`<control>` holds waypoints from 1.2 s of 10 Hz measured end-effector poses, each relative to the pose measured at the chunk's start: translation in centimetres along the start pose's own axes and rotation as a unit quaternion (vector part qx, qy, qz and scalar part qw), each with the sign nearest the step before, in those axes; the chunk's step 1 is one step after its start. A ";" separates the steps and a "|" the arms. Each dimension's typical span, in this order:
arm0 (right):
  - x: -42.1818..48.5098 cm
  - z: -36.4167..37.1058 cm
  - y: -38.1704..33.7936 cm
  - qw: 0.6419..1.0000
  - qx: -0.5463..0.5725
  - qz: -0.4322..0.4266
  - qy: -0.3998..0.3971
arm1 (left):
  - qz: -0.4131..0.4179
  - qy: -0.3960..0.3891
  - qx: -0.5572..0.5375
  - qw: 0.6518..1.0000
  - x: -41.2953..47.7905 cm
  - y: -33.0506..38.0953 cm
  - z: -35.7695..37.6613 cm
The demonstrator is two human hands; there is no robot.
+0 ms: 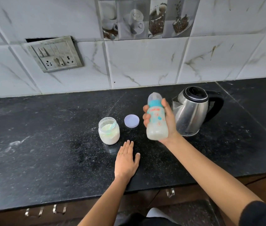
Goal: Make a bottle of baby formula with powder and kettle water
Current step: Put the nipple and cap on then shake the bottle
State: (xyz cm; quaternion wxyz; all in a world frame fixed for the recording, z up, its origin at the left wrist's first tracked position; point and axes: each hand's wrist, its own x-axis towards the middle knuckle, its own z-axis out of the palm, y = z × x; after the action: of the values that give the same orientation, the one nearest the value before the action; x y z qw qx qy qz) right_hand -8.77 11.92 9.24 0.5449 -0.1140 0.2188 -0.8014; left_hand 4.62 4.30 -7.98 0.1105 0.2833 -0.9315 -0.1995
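Flat on the black speckled stone table [47, 144], left hand [126, 162] rests spread, holding nothing. Right hand [165, 121] wraps the teal-collared clear baby bottle [156, 118], milky at its base, aloft beside the steel kettle [192, 110]. Risk: a loose collar could leak during shaking; the uncapped clear powder jar [109, 130] could tip.

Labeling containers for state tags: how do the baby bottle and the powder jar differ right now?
The baby bottle is closed, with its teal collar and teat on; the powder jar is open, its lid lying on the counter beside it.
The bottle is held tilted in the right hand; the jar stands upright on the counter, untouched.
The bottle is tall and slim, the jar short and wide.
Both are see-through with whitish contents.
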 end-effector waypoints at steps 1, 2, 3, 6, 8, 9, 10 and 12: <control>-1.1 0.1 1.0 0.996 -0.080 0.011 -0.041 | 0.002 0.002 0.007 1.000 0.1 0.0 0.1; 0.0 0.1 0.2 1.000 -0.014 -0.009 0.013 | 0.001 0.001 0.009 1.000 0.2 -0.1 0.2; 0.0 0.2 -0.1 0.999 -0.007 -0.015 0.036 | 0.001 -0.002 0.009 1.000 0.1 0.0 0.3; 0.0 0.0 1.0 0.999 -0.016 0.000 0.051 | 0.000 -0.004 0.006 1.000 0.1 0.0 0.1; -0.6 1.1 1.3 0.996 -0.025 0.004 0.087 | 0.004 -0.004 0.007 1.000 0.2 -0.2 0.1; 0.0 0.7 0.4 0.995 0.005 -0.029 0.091 | 0.000 -0.003 0.003 1.000 0.2 -0.1 0.1; -1.5 1.4 1.0 0.993 -0.109 0.020 0.033 | 0.000 -0.004 0.005 1.000 0.1 -0.1 0.2; 0.3 0.8 -0.1 0.996 -0.003 -0.027 0.088 | 0.000 -0.002 0.006 1.000 0.2 -0.1 0.2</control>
State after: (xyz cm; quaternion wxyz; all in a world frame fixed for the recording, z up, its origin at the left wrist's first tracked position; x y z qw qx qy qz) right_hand -8.59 11.47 9.96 0.5010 -0.0506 0.2649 -0.8223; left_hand 4.41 4.23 -8.21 0.1068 0.2838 -0.9328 -0.1948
